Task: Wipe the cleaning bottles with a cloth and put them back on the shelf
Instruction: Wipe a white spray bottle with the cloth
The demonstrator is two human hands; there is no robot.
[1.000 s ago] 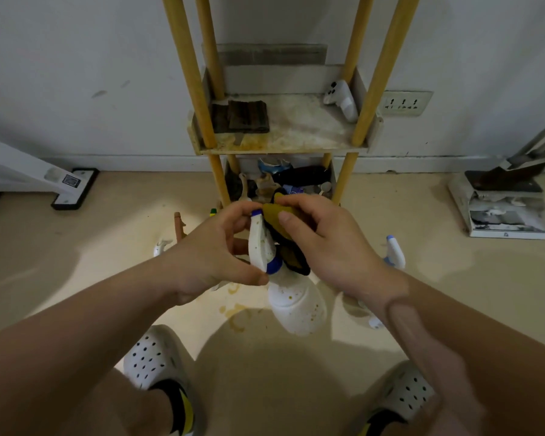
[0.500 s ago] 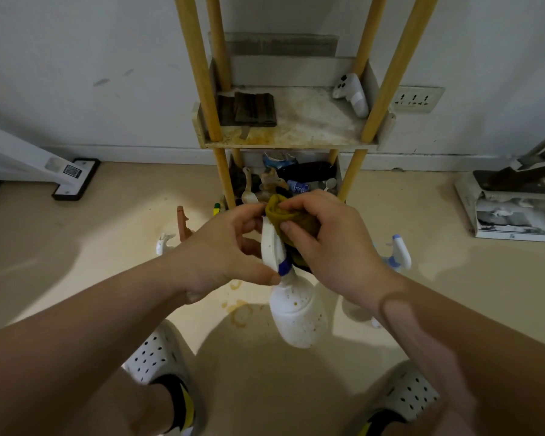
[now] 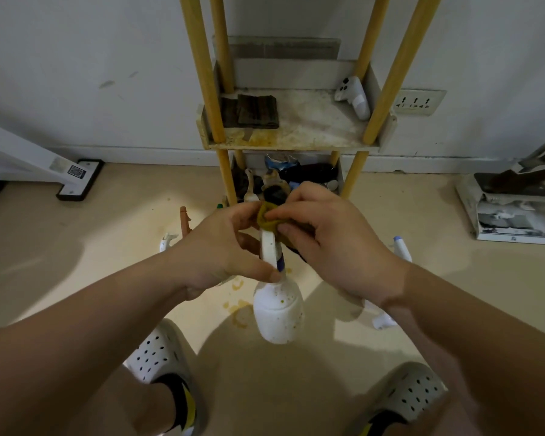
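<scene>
The person stands over the floor (image 3: 76, 262) and holds a white spray bottle (image 3: 277, 313) out in front, low down, just before the yellow-legged shelf (image 3: 293, 146). The bottle is in the air, not on the shelf. Its round body hangs down and has little brown spots on it.

The left hand (image 3: 224, 250) has a tight grip on the bottle's top part. The thumb presses at the neck by the blue ring, and the fingers curl round the white spray head.

The right hand (image 3: 334, 247) holds a yellow-green cloth (image 3: 269, 217). Its grip pinches the bunched-up cloth onto the very top of the spray head. The cloth touches the fingers of both hands.

The middle shelf board is dirty, with brown marks. A dark folded cloth (image 3: 257, 107) lies on its left side, and a white game controller (image 3: 353, 96) leans in the back right corner. The lower shelf (image 3: 296, 171) is full of mixed things that are hard to make out.

Another spray bottle with a blue tip (image 3: 401, 248) is on the floor to the right, partly hidden by the right arm. A small white sprayer top (image 3: 167, 240) lies on the floor to the left. There are yellow-brown stains (image 3: 239, 306) on the floor under the held bottle. The person wears white shoes with holes (image 3: 158, 354). A wall socket (image 3: 419, 102) is on the wall to the right of the shelf.
</scene>
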